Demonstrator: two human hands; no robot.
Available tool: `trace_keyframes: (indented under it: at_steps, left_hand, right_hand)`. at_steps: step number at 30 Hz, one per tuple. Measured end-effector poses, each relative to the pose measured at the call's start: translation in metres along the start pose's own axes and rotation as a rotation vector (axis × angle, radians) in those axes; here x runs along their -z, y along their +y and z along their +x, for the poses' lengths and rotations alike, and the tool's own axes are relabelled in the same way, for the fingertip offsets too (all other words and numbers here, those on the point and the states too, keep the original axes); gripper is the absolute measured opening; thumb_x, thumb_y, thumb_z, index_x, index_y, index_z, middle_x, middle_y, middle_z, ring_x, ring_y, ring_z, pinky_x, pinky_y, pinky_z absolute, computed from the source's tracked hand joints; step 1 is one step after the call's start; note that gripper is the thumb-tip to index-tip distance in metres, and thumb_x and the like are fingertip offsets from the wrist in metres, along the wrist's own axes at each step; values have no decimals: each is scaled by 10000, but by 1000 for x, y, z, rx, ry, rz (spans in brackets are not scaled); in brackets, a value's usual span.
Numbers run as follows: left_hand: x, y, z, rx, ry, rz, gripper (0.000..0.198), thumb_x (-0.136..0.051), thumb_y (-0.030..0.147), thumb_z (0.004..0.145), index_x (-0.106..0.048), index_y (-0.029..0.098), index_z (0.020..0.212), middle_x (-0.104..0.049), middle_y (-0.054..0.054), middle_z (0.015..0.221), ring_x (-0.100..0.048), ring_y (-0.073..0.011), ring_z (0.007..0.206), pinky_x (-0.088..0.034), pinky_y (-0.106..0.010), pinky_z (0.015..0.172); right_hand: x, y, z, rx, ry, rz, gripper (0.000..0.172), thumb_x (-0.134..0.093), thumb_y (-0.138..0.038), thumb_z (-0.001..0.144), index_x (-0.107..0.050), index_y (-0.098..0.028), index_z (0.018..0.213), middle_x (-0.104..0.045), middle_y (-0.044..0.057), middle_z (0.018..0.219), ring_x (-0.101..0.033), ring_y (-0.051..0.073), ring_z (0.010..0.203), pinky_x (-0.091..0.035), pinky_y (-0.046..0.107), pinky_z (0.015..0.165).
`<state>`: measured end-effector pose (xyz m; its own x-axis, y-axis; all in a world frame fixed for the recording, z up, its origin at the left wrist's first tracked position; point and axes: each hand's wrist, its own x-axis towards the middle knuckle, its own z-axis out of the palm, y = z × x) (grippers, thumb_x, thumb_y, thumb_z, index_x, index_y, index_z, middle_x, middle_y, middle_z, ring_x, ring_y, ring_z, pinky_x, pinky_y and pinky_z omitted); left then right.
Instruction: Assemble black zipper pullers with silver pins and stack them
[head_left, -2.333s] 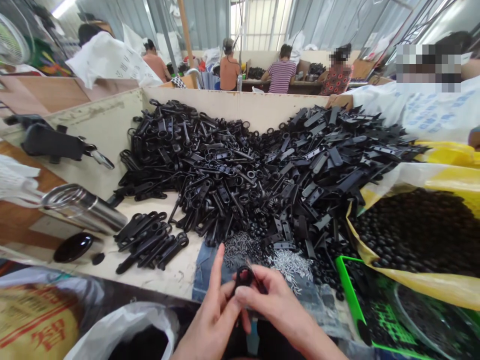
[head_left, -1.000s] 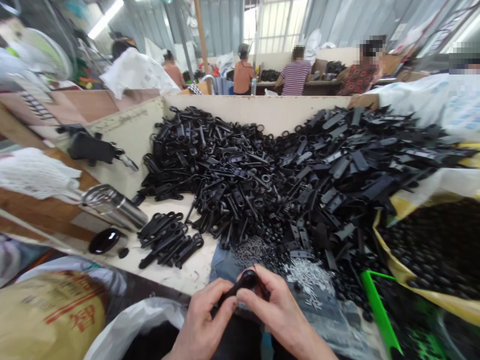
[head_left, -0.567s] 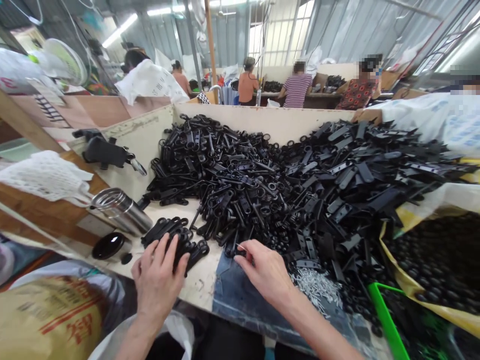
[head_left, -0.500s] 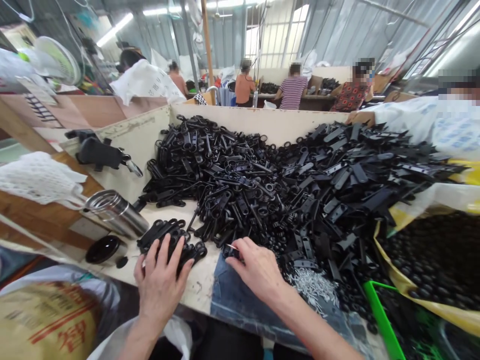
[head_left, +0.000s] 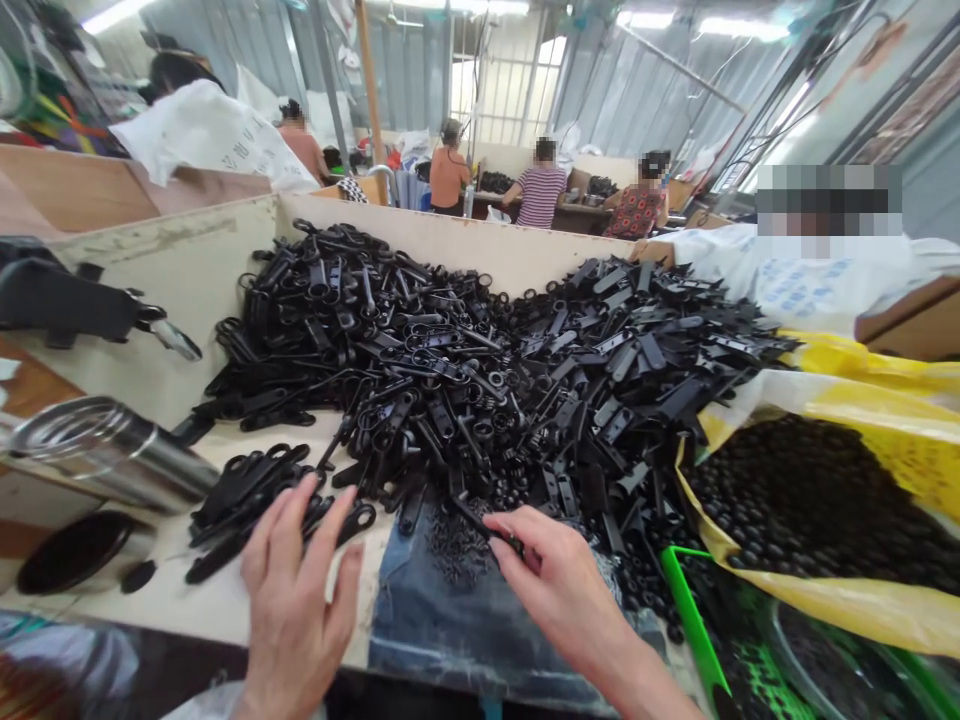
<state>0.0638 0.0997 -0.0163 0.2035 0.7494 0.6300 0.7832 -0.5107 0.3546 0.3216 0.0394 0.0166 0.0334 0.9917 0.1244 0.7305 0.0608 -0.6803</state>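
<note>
My left hand is open, its fingers spread at the near side of a small group of black plastic parts with ringed ends. Whether the fingertips touch those parts I cannot tell. A slim black stick-like piece is pinched between the thumb and forefinger of my right hand; part of it is hidden in the fingers. Just left of that hand, small dark screw-like bits lie on a blue cloth. Behind both hands rises a big heap of black plastic parts.
A steel flask and a dark round cup stand at left, below a black clamp-like device. At right are a yellow-edged sack of black balls and a green crate. Several people sit beyond the bench wall.
The view has swung right, so the bench things sit further left. My right hand now holds a black stick-like piece and has uncovered the dark screw-like bits. My left hand's fingers have lifted and spread.
</note>
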Motion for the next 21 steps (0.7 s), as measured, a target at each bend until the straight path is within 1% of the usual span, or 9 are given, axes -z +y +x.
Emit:
trace_keyframes:
  at_steps: [2,4,6,8,9,11,14,17,21]
  left_hand:
    - [0,27,5,-89,-172,-205,580,-608,228,942,-522,344,1503,-420,-68,1637,-367,-356,1490,-283,-516,1226]
    - [-5,51,10,-86,-473,-440,555,-645,264,926,-568,367,1466,-557,-62,1534,-450,-336,1439,-361,-456,1194]
    - [-15,67,14,84,-777,-701,485,-610,337,960,-593,350,1445,-737,-82,1259,-626,-297,1238,-477,-405,1086]
    - [-25,76,16,391,-944,-959,482,-541,427,996,-574,293,1458,-766,-59,905,-707,-235,888,-573,-345,853]
    - [-29,78,17,550,-954,-1066,508,-534,468,993,-565,259,1455,-727,-31,786,-676,-201,741,-567,-306,726]
    - [-35,78,18,811,-875,-1208,563,-603,524,944,-579,201,1405,-677,0,721,-600,-154,621,-495,-243,575]
    - [-34,78,16,1030,-750,-1273,576,-733,532,851,-634,161,1280,-708,-21,782,-583,-130,637,-453,-217,560]
    - [-30,80,11,1166,-723,-1318,568,-755,518,841,-644,158,1266,-752,-59,860,-610,-138,682,-458,-229,596]
    - [-30,82,6,1290,-676,-1414,554,-783,417,825,-644,162,1298,-783,-104,1000,-667,-168,779,-494,-263,684]
  right_hand:
    - [15,1,-10,102,-121,-16,288,-503,-194,1007,-763,-233,1126,-756,48,964,-708,194,802,-498,281,716]
    - [24,0,-14,182,-239,2,306,-491,-162,1015,-752,-242,1153,-752,43,1001,-706,188,861,-489,270,756]
    - [29,0,-9,206,-276,65,295,-503,-149,1016,-756,-250,1129,-753,27,995,-695,172,872,-487,255,780]
    - [32,5,1,180,-224,125,247,-546,-172,1012,-757,-250,1114,-748,13,979,-685,161,866,-488,242,773]
    - [33,10,8,154,-159,129,214,-578,-192,1002,-759,-246,1102,-744,10,974,-681,156,849,-490,235,749]
    - [35,23,24,92,8,82,166,-626,-215,976,-760,-221,1072,-732,19,979,-675,154,823,-494,232,710]
    - [37,41,51,27,200,-36,177,-586,-200,987,-744,-175,1060,-714,52,989,-672,168,824,-504,257,732]
    - [33,43,79,34,203,-105,200,-583,-220,1007,-715,-185,1153,-710,52,1004,-685,183,870,-506,275,776]
    - [19,31,104,73,106,-212,207,-721,-277,941,-726,-239,1144,-728,37,1012,-713,215,893,-509,292,759]
